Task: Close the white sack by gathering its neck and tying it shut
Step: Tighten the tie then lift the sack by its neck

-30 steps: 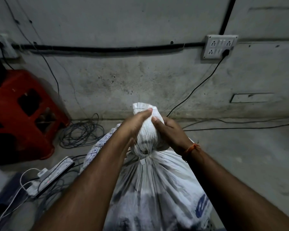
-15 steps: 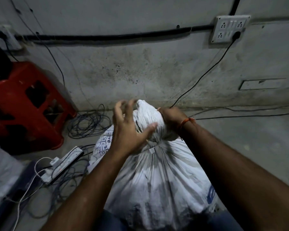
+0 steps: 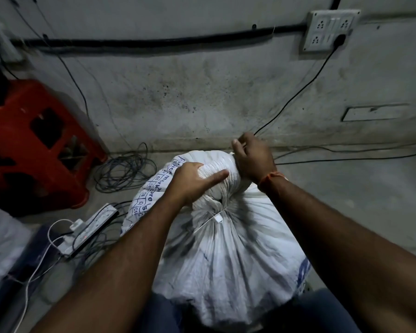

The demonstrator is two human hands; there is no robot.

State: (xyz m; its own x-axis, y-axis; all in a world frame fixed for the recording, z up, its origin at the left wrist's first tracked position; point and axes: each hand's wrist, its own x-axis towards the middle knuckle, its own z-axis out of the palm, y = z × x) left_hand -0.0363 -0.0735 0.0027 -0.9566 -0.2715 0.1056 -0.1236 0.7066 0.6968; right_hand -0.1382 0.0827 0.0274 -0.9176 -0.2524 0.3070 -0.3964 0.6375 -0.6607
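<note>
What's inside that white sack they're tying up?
The contents cannot be seen: the white sack is opaque and bulging, and its gathered neck, cinched with a white zip tie, is gripped by both hands.

Full white sack (image 3: 228,260), upright on floor, gathered neck (image 3: 222,179) cinched by white tie (image 3: 217,218).

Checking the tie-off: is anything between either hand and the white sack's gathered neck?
Nothing visible. The left hand and right hand both grip the bunched neck of the white woven sack directly; cables and red plastic stool lie aside.
</note>
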